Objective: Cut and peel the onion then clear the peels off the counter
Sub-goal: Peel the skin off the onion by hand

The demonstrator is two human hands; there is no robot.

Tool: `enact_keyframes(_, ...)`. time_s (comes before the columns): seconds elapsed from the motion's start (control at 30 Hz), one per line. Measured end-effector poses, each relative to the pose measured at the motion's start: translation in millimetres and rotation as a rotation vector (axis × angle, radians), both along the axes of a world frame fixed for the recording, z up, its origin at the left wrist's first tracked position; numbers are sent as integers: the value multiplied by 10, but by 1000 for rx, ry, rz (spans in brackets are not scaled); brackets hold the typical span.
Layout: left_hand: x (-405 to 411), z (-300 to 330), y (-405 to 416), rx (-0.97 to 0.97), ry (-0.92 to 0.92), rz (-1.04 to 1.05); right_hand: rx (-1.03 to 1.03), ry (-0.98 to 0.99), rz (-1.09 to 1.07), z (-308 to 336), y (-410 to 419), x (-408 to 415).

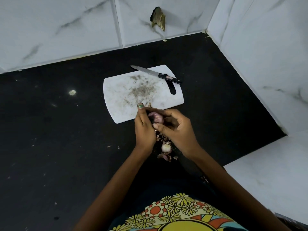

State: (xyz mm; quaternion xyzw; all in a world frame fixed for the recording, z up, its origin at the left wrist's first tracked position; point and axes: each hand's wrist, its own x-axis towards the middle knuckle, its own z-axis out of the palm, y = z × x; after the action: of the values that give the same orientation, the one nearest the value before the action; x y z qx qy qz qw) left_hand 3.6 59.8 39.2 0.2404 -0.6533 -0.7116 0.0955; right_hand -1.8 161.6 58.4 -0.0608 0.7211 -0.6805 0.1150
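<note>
A small purple onion [156, 117] is held between both hands just above the near edge of the white cutting board [141, 92]. My left hand [144, 129] grips it from the left, fingers curled round it. My right hand [177, 126] holds it from the right, thumb pressed at its lower side. Below the hands, a pale cut onion piece [166, 148] lies on the black counter among dry purple-brown peels [165, 156]. A black-handled knife [156, 74] rests across the board's far edge.
The black counter [66, 130] is speckled with crumbs. White marble-tiled walls [66, 27] close the back and the right side. A damaged hole [158, 18] shows in the back wall. The board carries dark smears.
</note>
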Motion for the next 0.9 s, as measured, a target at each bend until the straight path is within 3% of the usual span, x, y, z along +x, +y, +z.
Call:
enact_keyframes(0.33,-16,25,32,-72,82,-42,9,65,-206,39,-173,58)
enact_keyframes(0.6,61,-38,84,-89,82,-63,167,63,-243,6,-183,4)
enact_keyframes(0.8,7,-54,69,38,35,20,236,75,-247,57,-86,-190)
enact_keyframes(0.9,-48,-29,16,166,-38,109,111,23,-191,88,-61,-188)
